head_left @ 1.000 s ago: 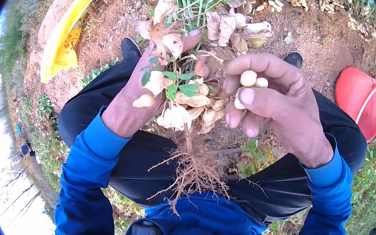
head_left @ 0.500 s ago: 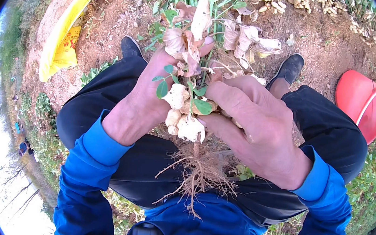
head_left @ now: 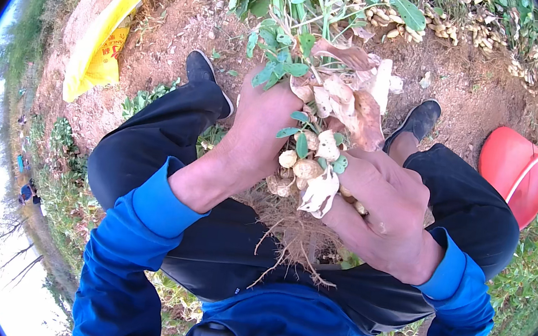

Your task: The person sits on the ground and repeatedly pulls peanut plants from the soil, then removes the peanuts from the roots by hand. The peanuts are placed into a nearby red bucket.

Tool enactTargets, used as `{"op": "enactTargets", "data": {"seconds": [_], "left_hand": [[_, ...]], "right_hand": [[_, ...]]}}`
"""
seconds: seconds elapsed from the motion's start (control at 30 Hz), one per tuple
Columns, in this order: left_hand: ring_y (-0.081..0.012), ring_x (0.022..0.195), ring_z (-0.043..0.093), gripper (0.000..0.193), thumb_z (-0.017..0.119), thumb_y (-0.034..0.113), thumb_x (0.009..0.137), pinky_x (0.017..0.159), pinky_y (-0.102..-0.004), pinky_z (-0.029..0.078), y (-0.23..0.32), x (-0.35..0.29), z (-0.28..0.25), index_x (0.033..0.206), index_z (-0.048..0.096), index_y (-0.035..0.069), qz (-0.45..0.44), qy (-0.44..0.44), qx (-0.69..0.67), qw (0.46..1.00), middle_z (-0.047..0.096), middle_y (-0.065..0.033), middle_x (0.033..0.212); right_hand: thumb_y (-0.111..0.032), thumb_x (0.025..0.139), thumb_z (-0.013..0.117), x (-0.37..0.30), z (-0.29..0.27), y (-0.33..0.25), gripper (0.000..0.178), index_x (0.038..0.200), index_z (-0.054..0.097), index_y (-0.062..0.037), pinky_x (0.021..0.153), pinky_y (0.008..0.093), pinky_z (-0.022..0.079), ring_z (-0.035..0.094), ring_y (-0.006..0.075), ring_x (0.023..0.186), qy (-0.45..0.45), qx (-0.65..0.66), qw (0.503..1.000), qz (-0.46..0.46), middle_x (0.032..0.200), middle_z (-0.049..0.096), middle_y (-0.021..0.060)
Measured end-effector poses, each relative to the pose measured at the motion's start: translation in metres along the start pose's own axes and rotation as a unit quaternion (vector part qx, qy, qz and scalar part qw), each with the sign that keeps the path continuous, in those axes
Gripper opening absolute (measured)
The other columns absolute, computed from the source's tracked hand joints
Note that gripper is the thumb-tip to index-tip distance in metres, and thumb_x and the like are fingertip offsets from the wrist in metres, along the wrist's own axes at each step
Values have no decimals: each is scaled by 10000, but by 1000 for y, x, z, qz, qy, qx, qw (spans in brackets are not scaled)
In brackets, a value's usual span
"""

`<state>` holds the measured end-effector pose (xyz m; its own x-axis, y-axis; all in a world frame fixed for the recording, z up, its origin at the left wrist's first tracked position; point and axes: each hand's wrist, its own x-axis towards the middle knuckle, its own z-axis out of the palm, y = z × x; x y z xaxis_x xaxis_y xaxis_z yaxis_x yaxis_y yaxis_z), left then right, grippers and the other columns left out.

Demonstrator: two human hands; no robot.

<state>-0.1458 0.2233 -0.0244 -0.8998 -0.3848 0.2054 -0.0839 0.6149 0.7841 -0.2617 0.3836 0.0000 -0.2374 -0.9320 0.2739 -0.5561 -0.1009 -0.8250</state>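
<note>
An uprooted peanut plant (head_left: 338, 99) is held between my hands, its green leaves pointing away from me and its thin brown roots (head_left: 294, 235) hanging toward my lap. My left hand (head_left: 253, 129) is closed around the stems, its fingertips hidden behind the leaves. From the right, my right hand (head_left: 378, 205) bends its fingers round the pale peanut pods (head_left: 308, 168) clustered above the roots; exactly which pods it pinches is hidden. Dry, curled brown leaves (head_left: 350, 107) lie over the stems between the two hands.
Beyond my right knee a red bucket (head_left: 515, 175) lies tipped on its side. A yellow sack (head_left: 98, 56) is spread on the soil at the far left. Picked peanuts (head_left: 440, 28) and more leafy plants lie along the far edge. My shoes (head_left: 415, 122) rest on bare earth.
The plant has tilted and turned, with its pods shifting right and its roots drawn up a little. My left hand has moved right with the stems; the right hand has moved slightly toward me.
</note>
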Motion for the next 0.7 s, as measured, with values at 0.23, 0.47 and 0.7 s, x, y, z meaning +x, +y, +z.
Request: {"op": "enactTargets", "data": {"seconds": [0.23,0.47,0.7], "left_hand": [[-127,833,644,199,511,81,953,677,-295,527,-6,10,-6,1088,637,8,-235,137,-194,942,672,-53,956],[-202,796,689,263,624,187,957,714,-313,598,-29,5,-52,1160,635,20,-238,14,-56,970,686,-102,956],[-231,820,651,367,509,316,1027,701,-337,608,-30,11,-22,1249,572,30,-416,118,-608,666,611,-105,908]], "right_hand": [[-62,849,739,-7,-4,-5,107,894,668,6,483,335,435,554,195,525,-15,45,995,92,649,548,86],[-54,919,685,-15,-21,5,177,1067,691,43,578,217,402,505,30,677,-4,233,919,319,754,622,-4],[-44,931,658,-10,-17,13,291,1212,644,32,529,212,415,536,53,621,-1,327,918,226,879,635,44]]}}
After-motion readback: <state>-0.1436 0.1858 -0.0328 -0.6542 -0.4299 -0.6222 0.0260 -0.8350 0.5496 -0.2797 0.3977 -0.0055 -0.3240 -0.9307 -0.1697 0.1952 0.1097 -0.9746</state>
